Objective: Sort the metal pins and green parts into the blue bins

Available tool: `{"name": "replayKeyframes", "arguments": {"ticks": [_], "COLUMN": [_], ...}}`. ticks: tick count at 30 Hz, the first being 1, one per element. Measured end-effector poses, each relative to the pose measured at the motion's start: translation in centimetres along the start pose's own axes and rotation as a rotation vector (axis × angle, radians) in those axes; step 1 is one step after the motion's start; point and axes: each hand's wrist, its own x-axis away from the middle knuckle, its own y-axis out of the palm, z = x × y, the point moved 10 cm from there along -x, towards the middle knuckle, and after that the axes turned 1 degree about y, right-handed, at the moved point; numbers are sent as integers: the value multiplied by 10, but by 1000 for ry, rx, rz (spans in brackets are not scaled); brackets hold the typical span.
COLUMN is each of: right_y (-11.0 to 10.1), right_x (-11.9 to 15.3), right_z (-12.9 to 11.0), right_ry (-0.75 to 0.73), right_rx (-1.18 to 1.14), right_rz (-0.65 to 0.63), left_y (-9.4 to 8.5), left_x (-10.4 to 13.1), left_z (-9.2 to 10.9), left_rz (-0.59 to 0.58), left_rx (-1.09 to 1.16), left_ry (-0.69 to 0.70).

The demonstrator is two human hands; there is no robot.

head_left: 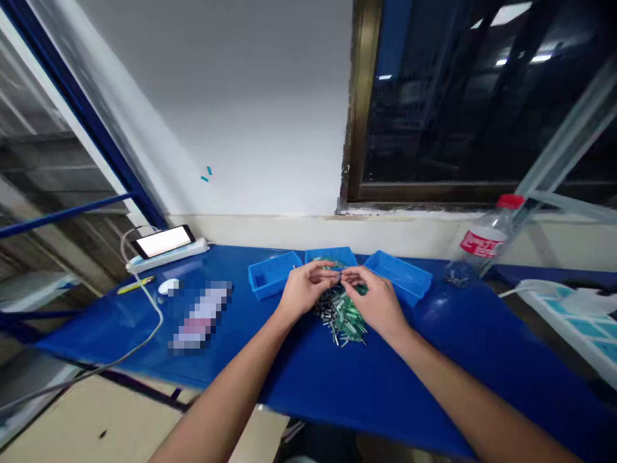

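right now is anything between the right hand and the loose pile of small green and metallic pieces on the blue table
Nothing visible is: the bare right hand appears right over the loose green-and-metallic pile. The three open blue plastic trays stand around its far side, not in between.

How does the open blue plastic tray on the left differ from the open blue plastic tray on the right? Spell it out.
Pose: the left open blue plastic tray slants up toward its right end in the picture; the right open blue plastic tray slants down toward its right end.
Place: the left tray lies nearer the left hand, the right tray nearer the right hand.
Shared: both are rectangular.
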Motion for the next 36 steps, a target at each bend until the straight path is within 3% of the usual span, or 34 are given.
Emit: {"name": "replayKeyframes", "arguments": {"ticks": [5, 10, 14, 18, 23, 30, 33, 36], "right_y": [-2, -11, -11, -6, 4, 20, 27, 32], "right_x": [0, -1, 0, 2, 6, 10, 15, 19], "right_z": [-8, -10, -9, -18, -28, -28, -28, -24], "right_ry": [5, -4, -32, -129, -237, -272, -276, -265], "right_rx": [-24, 51, 88, 163, 285, 365, 451, 512], "right_rz": [-1, 53, 49, 2, -88, -239, -314, -374], "left_y": [-10, -27, -44, -70, -94, -94, -90, -80], "left_x": [1, 0, 3, 9, 10, 12, 13, 12], "left_z": [3, 38, 59, 59, 41, 31, 35, 45], "left_rz": [63, 216, 315, 380, 371, 336, 348, 349], "left_rx": [-75, -473, -677, -841, -1040, -1265, -1294, -1210], "left_ry": [89, 272, 324, 269, 90, -36, 10, 148]}}
